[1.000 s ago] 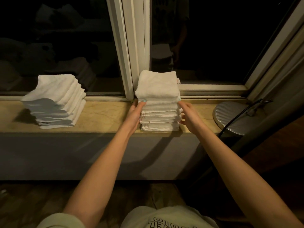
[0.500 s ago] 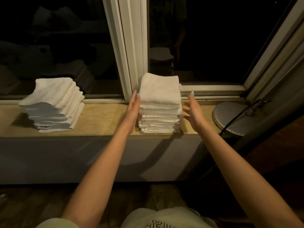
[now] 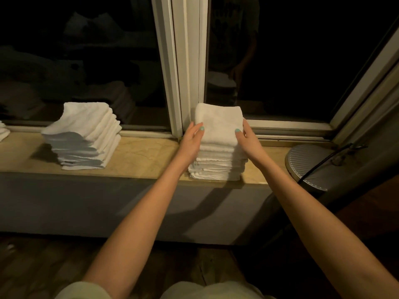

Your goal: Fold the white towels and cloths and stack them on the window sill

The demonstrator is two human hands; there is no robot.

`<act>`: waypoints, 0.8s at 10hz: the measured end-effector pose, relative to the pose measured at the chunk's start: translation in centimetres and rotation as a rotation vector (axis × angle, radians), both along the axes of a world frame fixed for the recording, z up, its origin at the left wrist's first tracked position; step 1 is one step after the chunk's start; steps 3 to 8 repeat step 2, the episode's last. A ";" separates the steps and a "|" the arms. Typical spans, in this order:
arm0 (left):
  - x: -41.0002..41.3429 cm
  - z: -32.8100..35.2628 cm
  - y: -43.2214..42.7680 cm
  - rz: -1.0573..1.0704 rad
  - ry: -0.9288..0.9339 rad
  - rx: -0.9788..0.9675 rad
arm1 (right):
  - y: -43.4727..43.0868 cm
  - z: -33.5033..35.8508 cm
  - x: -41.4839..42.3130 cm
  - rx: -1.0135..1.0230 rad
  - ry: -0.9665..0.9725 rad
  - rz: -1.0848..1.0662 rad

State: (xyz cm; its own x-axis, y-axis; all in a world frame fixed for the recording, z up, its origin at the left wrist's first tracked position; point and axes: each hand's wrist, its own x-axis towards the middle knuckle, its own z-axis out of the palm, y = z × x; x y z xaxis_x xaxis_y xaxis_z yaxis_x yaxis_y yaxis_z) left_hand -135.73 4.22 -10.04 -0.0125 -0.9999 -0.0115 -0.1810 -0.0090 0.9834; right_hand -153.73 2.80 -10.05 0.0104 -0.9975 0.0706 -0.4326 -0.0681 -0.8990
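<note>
Window sill (image 3: pixel 140 156), yellowish stone, bears:

1. Right stack of folded white towels (image 3: pixel 218 162), at the sill's front edge, just before the white window frame (image 3: pixel 185 72). Top towel (image 3: pixel 218 121) lies flat and square on the pile.
2. Left stack of folded white towels (image 3: pixel 86 137), well apart from the first, leaning and fanned toward the right.
3. Edge of a further white cloth (image 3: pixel 3 131) at the far left, mostly out of view.
4. Round ribbed grey disc (image 3: pixel 308 165) at the right end, with a black cable (image 3: pixel 319 167) crossing it.

Left hand (image 3: pixel 192 140): released, fingers straight against the right stack's left side, thumb on the top towel.
Right hand (image 3: pixel 248 140): released, fingers along the stack's right side, thumb on top.
</note>
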 end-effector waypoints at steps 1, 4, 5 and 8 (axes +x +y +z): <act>0.9 1.8 -1.1 -0.002 -0.097 -0.066 | -0.8 1.3 0.1 -0.050 0.113 -0.096; 1.4 4.7 -1.3 0.033 -0.212 -0.109 | -1.5 3.4 0.8 -0.127 0.198 -0.084; 1.4 4.7 -1.3 0.033 -0.212 -0.109 | -1.5 3.4 0.8 -0.127 0.198 -0.084; 1.4 4.7 -1.3 0.033 -0.212 -0.109 | -1.5 3.4 0.8 -0.127 0.198 -0.084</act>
